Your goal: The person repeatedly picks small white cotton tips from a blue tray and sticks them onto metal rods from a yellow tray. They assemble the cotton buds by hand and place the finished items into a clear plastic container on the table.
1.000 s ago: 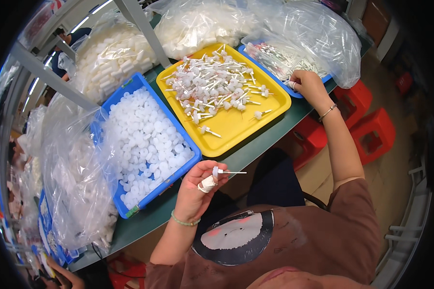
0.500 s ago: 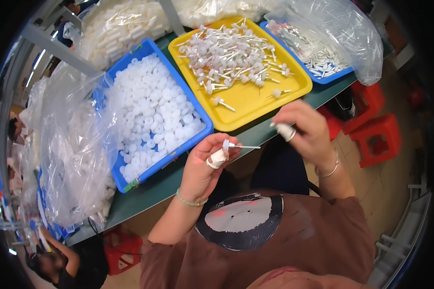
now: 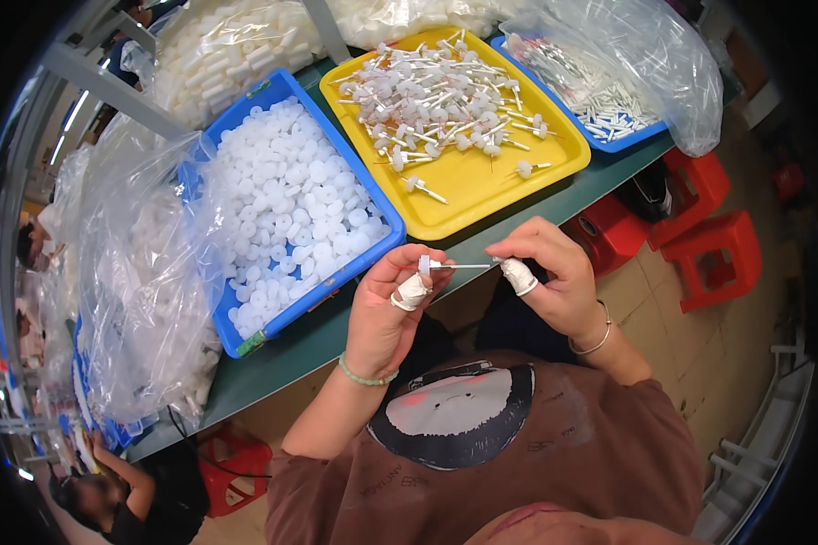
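My left hand point(image 3: 389, 304), its thumb wrapped in white tape, pinches a white plastic disc point(image 3: 424, 264) with a thin white rod point(image 3: 463, 266) sticking out to the right. At the rod's far end, the fingertips and taped thumb of my right hand point(image 3: 545, 272) close together; any small part between them is hidden. Beyond my hands, a yellow tray point(image 3: 463, 213) bears a heap of similar discs with rods fitted. To its left stands a blue tray point(image 3: 336, 282) filled with loose translucent white discs point(image 3: 291, 209).
A smaller blue tray point(image 3: 623, 143) of short white tubes sits at the back right under a clear plastic bag point(image 3: 673, 73). Bags of white pieces point(image 3: 236, 54) line the back and left. Red stools point(image 3: 718, 259) stand right. A co-worker point(image 3: 132, 490) is at lower left.
My right hand has come down and left, and its fingertips have met the rod's free end. My left hand keeps the disc almost in place.
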A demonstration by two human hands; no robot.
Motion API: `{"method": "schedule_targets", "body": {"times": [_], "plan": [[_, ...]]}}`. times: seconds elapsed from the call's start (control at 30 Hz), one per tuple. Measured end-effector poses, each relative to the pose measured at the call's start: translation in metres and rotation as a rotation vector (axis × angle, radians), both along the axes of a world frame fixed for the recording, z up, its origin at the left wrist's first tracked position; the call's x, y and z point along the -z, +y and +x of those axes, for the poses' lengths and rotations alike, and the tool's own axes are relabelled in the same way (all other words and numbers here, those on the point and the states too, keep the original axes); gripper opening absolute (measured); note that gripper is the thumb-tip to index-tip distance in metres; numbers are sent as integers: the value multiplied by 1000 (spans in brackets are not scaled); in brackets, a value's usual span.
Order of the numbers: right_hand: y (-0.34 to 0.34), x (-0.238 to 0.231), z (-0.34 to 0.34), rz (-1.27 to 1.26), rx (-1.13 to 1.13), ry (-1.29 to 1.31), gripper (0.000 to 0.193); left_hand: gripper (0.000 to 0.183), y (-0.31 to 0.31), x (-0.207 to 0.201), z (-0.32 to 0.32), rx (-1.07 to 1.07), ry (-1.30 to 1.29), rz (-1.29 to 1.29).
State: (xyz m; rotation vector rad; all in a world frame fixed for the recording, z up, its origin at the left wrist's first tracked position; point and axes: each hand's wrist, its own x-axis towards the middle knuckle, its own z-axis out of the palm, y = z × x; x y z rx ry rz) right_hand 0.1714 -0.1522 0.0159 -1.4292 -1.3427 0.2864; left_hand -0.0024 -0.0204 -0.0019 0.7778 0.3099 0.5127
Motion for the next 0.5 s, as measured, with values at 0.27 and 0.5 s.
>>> {"method": "schedule_targets", "body": {"times": [0.27,0.5], "plan": [[2,-2,-5,15,-2,-60,22,31,-1,3,1,-15,-9,75],[13,0,-18,32,30,-44,27,38,-9,5,4,-76,42,303]]}}
